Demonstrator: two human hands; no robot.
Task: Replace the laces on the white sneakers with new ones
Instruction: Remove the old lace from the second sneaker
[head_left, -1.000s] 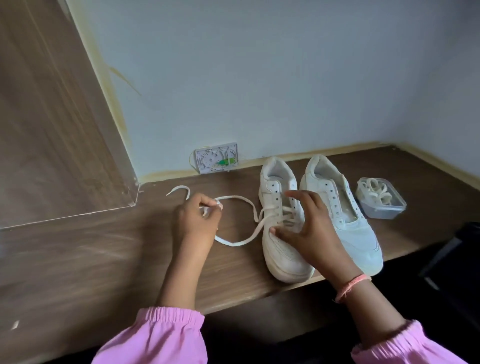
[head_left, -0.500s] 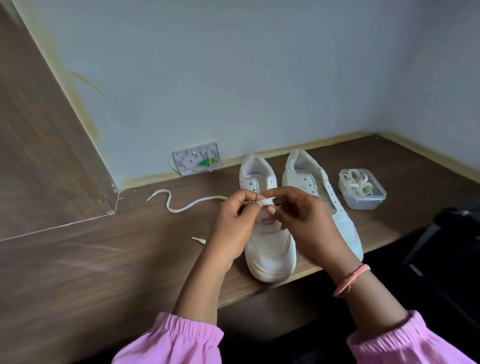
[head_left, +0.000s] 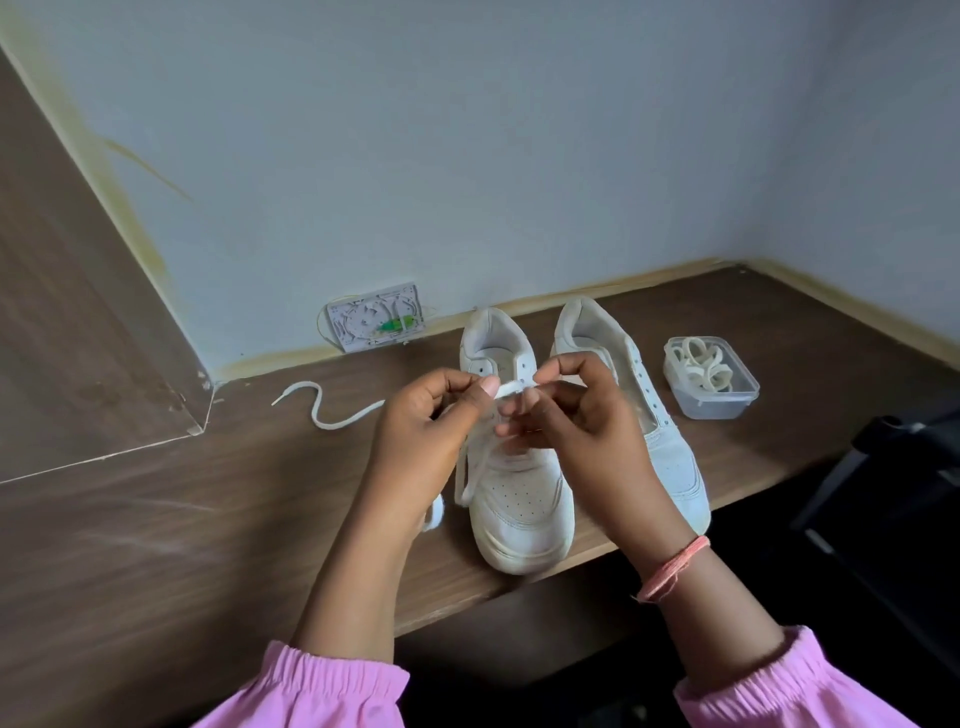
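Two white sneakers (head_left: 519, 499) sit side by side, toes at the counter (head_left: 208, 545) edge. A white lace (head_left: 332, 415) snakes off left, spare laces (head_left: 701, 364) coiled in a clear tub (head_left: 717, 400).

One head-worn wide-angle view only, looking forward and steeply down from above the near edge of the brown wood-grain desk (head_left: 156, 519). Faces the pale blue-grey wall (head_left: 467, 156) and its right-hand corner. Close in: both hands (head_left: 519, 415) fill the centre, pink sleeves cut by the bottom edge. No second view to share with.
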